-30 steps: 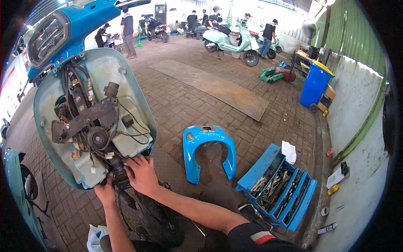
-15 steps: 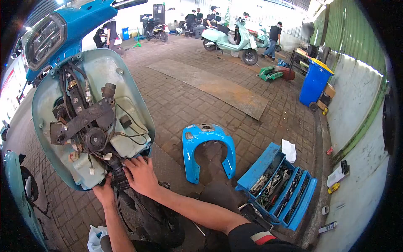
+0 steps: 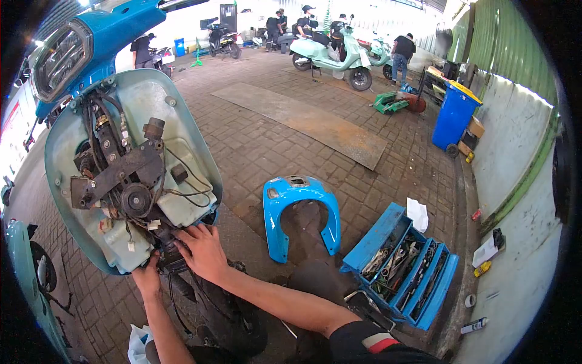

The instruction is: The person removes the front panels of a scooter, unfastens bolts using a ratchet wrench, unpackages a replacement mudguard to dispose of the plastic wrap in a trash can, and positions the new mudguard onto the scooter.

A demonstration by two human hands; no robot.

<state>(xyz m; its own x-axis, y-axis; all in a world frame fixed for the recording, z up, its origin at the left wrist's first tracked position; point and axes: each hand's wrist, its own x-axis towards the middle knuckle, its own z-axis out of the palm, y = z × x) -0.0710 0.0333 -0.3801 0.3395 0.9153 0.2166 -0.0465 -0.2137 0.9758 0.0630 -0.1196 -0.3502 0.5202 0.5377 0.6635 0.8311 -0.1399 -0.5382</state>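
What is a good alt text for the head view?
Bare left hand and bare right hand are at the lower edge of a rounded, pale green scooter shell; at right are a blue U-shaped panel and an open blue toolbox.

No lettering readable. Markings on yellow bottle and pale can by right-hand wall too small to make out.

A: Where are we?
B: A scooter workshop, clearly! There's a blue toolbox, open and crammed with tools, on the brick floor.
A: And a scooter front with its wiring bare!
B: More scooters behind, with people among them.
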